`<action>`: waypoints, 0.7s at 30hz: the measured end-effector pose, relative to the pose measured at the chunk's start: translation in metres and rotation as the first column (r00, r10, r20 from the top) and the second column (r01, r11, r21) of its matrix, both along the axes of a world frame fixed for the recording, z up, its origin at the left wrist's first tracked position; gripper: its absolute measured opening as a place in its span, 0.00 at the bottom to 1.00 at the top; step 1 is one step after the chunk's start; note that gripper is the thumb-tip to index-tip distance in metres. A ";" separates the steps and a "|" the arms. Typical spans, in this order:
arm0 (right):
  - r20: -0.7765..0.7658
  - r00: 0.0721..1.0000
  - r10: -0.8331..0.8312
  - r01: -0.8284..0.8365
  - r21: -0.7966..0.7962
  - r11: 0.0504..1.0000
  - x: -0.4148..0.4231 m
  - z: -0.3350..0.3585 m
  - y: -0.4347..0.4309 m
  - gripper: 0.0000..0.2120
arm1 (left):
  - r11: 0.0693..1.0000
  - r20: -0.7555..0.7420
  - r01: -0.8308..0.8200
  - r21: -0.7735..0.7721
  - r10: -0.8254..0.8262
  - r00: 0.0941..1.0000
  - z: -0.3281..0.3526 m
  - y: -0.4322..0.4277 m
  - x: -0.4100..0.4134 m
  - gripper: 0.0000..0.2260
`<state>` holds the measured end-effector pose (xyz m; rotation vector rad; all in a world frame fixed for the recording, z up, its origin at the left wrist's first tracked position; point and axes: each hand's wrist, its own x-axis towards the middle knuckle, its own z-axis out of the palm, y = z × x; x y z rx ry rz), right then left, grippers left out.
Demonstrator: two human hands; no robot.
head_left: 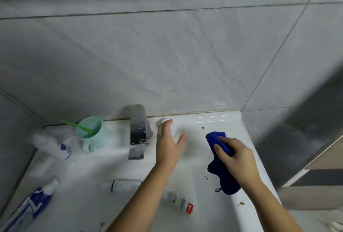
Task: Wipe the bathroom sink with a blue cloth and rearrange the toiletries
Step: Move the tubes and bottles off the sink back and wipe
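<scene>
Lower right, fingers of the right hand [235, 155] curled round a dark blue cloth [215, 137] on the white sink surface [213, 118]; at centre, the left hand [169, 146] spread its fingers open.

Head camera looks steeply down, close over sink [219, 120].

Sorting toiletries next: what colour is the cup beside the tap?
The cup is pale mint green; the head view shows it.

A deep blue cloth [223, 179] is standing out against the white, brown-specked sink [213, 118] at right. Far left, a mint-green cup [93, 135] is showing a bright green toothbrush [78, 126].
</scene>
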<state>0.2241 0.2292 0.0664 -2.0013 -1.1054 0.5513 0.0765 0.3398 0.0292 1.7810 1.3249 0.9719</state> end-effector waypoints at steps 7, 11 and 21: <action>-0.005 0.998 0.067 -0.067 -0.046 0.997 0.037 -0.018 0.018 0.08 | 0.959 -0.196 -0.246 -0.139 0.217 0.956 -0.054 0.041 0.027 0.33; -0.034 0.996 0.087 -0.089 -0.075 0.993 0.047 -0.026 0.022 0.09 | 0.916 -0.193 -0.352 -0.193 0.316 0.929 -0.066 0.052 0.033 0.29; -0.062 0.998 0.018 -0.019 -0.028 0.999 0.040 -0.018 0.002 0.07 | 0.961 -0.006 -0.185 -0.204 0.188 0.982 -0.014 0.000 0.028 0.27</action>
